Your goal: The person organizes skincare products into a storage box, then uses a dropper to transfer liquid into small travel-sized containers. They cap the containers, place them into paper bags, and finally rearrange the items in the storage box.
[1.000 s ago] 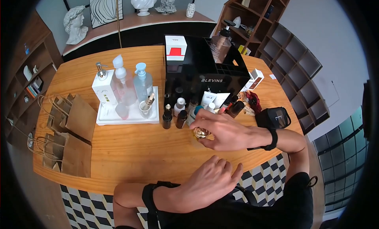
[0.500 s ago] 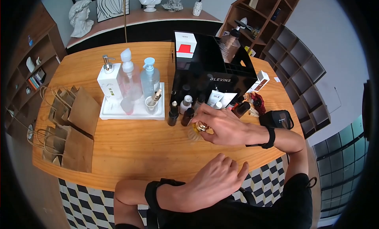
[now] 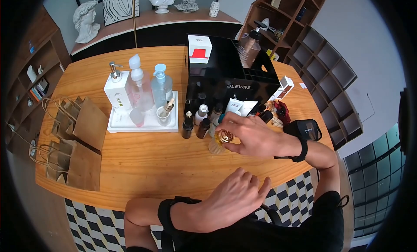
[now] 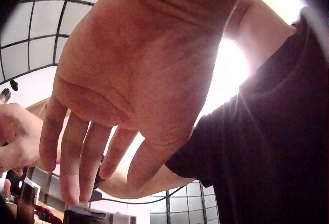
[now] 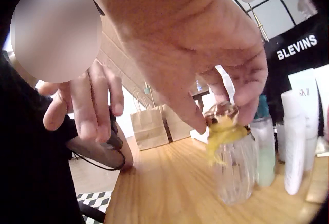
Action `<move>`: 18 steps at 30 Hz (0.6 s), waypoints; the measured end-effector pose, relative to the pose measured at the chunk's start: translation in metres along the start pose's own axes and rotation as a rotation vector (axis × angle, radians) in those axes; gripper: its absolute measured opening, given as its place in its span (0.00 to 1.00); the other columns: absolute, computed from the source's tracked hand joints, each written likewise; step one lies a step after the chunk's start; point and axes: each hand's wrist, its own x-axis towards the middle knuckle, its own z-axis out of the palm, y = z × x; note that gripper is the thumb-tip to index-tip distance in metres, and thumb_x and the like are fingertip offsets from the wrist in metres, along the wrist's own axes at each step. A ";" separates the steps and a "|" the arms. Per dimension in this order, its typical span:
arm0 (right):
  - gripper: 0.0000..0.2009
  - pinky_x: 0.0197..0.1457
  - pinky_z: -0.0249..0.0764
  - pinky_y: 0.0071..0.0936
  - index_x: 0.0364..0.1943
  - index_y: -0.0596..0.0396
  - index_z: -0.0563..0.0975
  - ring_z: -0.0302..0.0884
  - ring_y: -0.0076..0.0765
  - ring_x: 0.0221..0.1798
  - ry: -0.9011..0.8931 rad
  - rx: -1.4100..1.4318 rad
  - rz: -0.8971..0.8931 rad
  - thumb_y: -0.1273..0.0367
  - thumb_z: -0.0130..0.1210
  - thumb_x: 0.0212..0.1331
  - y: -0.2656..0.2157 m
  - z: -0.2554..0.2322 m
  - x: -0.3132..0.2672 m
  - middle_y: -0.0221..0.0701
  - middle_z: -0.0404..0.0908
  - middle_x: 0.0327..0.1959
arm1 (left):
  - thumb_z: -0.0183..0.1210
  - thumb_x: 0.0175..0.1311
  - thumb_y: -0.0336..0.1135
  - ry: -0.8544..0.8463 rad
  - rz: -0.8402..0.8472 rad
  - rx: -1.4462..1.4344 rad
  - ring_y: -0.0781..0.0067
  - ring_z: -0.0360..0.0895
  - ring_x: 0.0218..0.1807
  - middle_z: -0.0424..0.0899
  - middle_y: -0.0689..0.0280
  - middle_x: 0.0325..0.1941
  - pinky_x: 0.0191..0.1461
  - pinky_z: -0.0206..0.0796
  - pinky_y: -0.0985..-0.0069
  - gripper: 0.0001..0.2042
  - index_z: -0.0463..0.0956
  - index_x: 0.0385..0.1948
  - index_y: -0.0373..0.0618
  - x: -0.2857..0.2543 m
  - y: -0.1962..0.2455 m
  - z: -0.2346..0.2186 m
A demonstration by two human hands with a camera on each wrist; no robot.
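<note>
My right hand (image 3: pixel 256 137) pinches the gold cap (image 3: pixel 225 136) of a ribbed clear glass perfume bottle (image 3: pixel 216 147), thumb on one side and fingers on the other. In the right wrist view a yellow band circles the neck of this perfume bottle (image 5: pixel 235 175), and its base is close over the wooden table. Just behind it are a teal-capped bottle (image 5: pixel 264 147) and a white tube (image 5: pixel 294 147). Near the table's front edge my left hand (image 3: pixel 232 200) hangs in the air with nothing in it; its fingers hang loosely downward in the left wrist view.
A black BLEVINS organizer box (image 3: pixel 234 87) stands behind several small bottles and tubes. To the left, a white tray (image 3: pixel 143 129) holds pump bottles. Brown paper bags (image 3: pixel 82 165) line the left edge. A black pouch (image 3: pixel 302 129) and a dark red scrunchie (image 3: pixel 282 112) lie right.
My right hand has carried the perfume bottle slightly away from me, nearer the row of small bottles. The head view has shifted a little. My left hand has stayed nearly still.
</note>
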 end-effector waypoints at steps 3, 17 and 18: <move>0.18 0.45 0.85 0.43 0.53 0.59 0.85 0.90 0.50 0.41 0.045 -0.028 0.042 0.62 0.68 0.64 -0.006 -0.031 0.009 0.46 0.87 0.48 | 0.61 0.59 0.28 -0.003 0.008 0.000 0.55 0.87 0.43 0.86 0.48 0.41 0.54 0.79 0.61 0.30 0.75 0.66 0.27 0.000 0.000 0.000; 0.22 0.64 0.82 0.50 0.56 0.61 0.77 0.84 0.65 0.57 0.317 -0.272 0.182 0.66 0.71 0.62 0.118 -0.069 0.176 0.51 0.76 0.58 | 0.60 0.62 0.28 -0.077 0.006 -0.022 0.49 0.88 0.50 0.86 0.46 0.47 0.65 0.77 0.54 0.31 0.72 0.70 0.29 -0.004 -0.002 -0.014; 0.22 0.64 0.82 0.50 0.56 0.61 0.77 0.84 0.65 0.57 0.324 -0.272 0.179 0.66 0.71 0.62 0.114 -0.071 0.182 0.51 0.76 0.58 | 0.60 0.63 0.28 -0.060 0.003 -0.024 0.50 0.88 0.50 0.86 0.46 0.47 0.65 0.77 0.54 0.31 0.72 0.70 0.29 -0.005 -0.001 -0.013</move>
